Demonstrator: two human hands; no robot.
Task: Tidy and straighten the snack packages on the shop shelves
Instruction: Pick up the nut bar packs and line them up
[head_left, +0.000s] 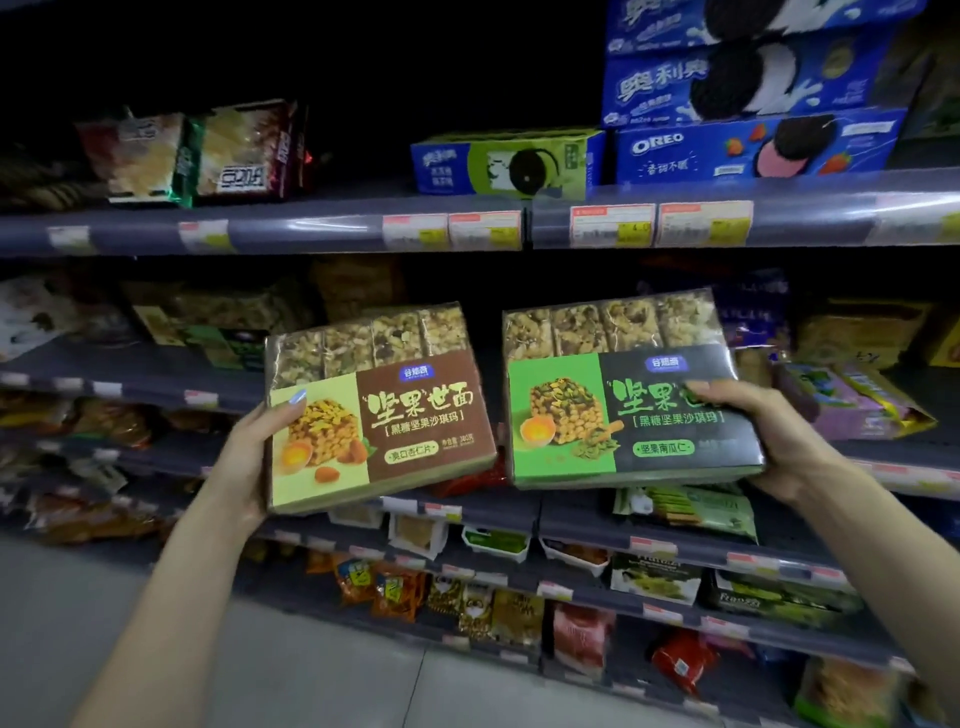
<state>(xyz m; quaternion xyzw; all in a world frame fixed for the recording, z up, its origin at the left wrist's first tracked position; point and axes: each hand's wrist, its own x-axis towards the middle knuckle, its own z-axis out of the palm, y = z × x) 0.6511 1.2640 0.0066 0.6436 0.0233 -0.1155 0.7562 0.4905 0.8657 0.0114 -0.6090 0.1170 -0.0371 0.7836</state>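
Two boxes are being held mid-frame, off the shelves: left hand (244, 457) gripping the brown box (379, 410), right hand (753, 431) gripping the green box (623, 395). Judgement: reshelving step; next, seating both squarely on a shelf (311, 228).

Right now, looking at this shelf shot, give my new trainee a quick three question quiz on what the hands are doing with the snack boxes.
1. True or false: the left hand holds the brown nut-bar box.
2. Which box does the right hand grip? A) the blue Oreo box B) the green and black nut-bar box C) none
3. Fill in: the two held boxes are ____ each other, not stacked.

Key: 1 true; 2 B; 3 beside (a gap shows between them).
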